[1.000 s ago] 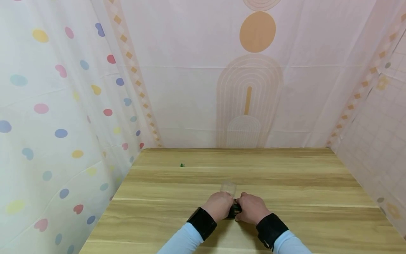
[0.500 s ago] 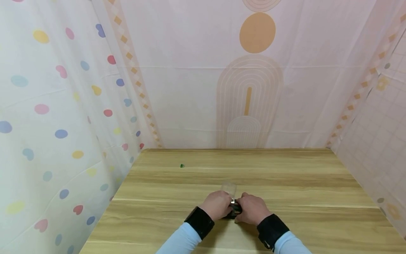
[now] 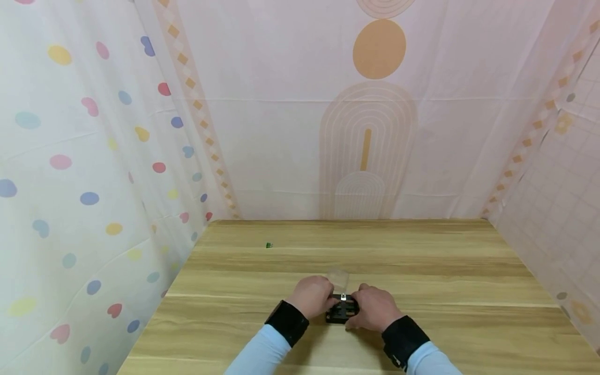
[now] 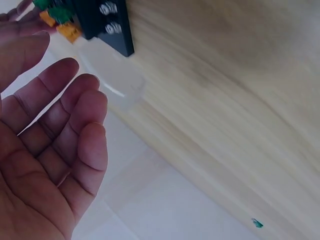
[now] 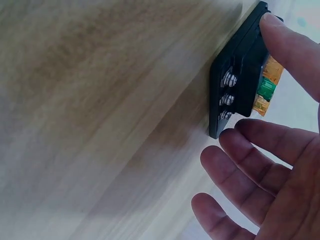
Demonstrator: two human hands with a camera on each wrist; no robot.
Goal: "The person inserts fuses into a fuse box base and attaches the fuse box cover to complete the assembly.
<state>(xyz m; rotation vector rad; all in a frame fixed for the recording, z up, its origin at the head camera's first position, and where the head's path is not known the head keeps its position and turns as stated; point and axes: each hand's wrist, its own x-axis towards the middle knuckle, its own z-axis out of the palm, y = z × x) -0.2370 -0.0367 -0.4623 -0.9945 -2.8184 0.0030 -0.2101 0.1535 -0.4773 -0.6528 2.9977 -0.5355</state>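
A black fuse block [image 3: 342,311] with metal screw terminals along its side sits on the wooden table. Orange fuses [image 5: 272,69] and a green fuse [image 5: 266,89] stand plugged into it, as the right wrist view shows. My right hand [image 3: 376,308] holds the block's right end between thumb and fingers. On the other side, my left hand [image 3: 309,297] is at the block's left edge, fingers loosely bent and nothing in its palm in the left wrist view. Just behind the block lies a clear plastic cover [image 3: 338,278], partly hidden by the left hand in the head view.
A small green fuse-like piece [image 3: 269,245] lies toward the back left of the table [image 3: 422,250]. Patterned curtains [image 3: 281,130] hang along the table's back and both sides. Black bands [image 3: 287,323] circle both wrists.
My left hand has drawn back to the left, off the block, so more of its top and a metal terminal show. The right hand stays in place on the block.
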